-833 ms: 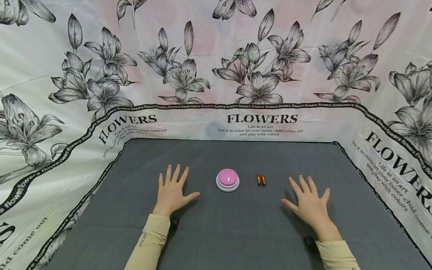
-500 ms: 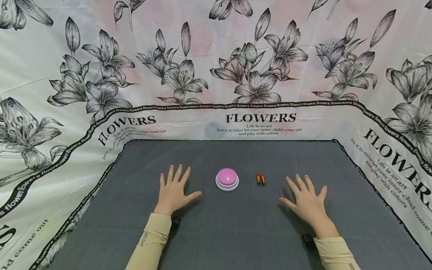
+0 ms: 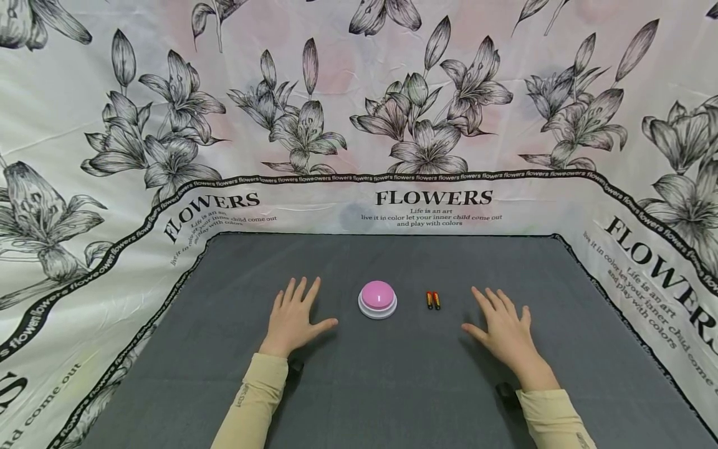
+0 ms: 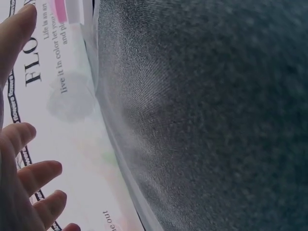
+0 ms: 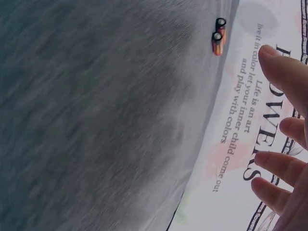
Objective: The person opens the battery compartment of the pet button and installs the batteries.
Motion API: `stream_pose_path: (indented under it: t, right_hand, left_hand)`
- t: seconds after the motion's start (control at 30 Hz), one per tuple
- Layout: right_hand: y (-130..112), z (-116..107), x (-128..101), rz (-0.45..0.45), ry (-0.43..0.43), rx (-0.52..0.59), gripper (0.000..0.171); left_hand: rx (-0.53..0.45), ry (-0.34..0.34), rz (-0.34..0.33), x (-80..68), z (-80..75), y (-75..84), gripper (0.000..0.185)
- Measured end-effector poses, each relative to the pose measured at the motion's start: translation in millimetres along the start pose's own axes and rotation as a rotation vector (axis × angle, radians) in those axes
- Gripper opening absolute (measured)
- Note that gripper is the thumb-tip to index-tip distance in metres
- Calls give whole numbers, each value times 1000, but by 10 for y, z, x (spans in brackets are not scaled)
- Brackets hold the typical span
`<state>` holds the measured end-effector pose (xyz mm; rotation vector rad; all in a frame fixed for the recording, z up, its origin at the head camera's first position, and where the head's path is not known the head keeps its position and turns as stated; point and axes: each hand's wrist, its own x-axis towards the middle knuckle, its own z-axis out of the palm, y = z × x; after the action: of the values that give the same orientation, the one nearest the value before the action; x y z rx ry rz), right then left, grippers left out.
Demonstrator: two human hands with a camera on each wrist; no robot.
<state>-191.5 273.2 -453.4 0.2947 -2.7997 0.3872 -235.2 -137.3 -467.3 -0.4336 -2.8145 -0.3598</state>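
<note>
Near the middle of the grey cloth stands a round push button (image 3: pixel 378 296) with a pink dome on a white base; a slice of it shows at the top of the left wrist view. To its right, two small batteries (image 3: pixel 433 300) lie side by side, and they also appear in the right wrist view (image 5: pixel 218 37). My left hand (image 3: pixel 291 321) hovers left of the button, fingers extended, thumb toward it, holding nothing. Right of the batteries, my right hand (image 3: pixel 505 330) is held above the cloth with fingers spread and nothing in it.
Grey cloth (image 3: pixel 370 386) covers the work surface. A white floral sheet (image 3: pixel 314 206) with printed lettering rises behind it and along both sides. A dark wrist device (image 3: pixel 507 394) sits under the right wrist, and another (image 3: pixel 295 368) by the left.
Both hands have shifted slightly inward, the left to the right and the right to the left. Their fingers have drawn a little closer together. Button and batteries stay in place.
</note>
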Motion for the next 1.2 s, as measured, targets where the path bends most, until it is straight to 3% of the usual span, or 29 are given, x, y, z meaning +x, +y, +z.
stream_pose_path:
  t: [0.23, 0.67, 0.97, 1.2]
  right_hand:
    - [-151, 43, 145, 23, -46, 28, 78]
    - [-547, 266, 396, -46, -101, 116, 72]
    - [-710, 420, 533, -109, -98, 239, 68]
    - [-758, 551, 625, -97, -191, 368, 69]
  left_hand:
    - [-16, -27, 8, 56, 19, 62, 97]
    - [-78, -46, 35, 171, 117, 279, 88]
    - [-207, -97, 29, 248, 206, 412, 79]
    - [-308, -161, -4, 323, 252, 501, 81]
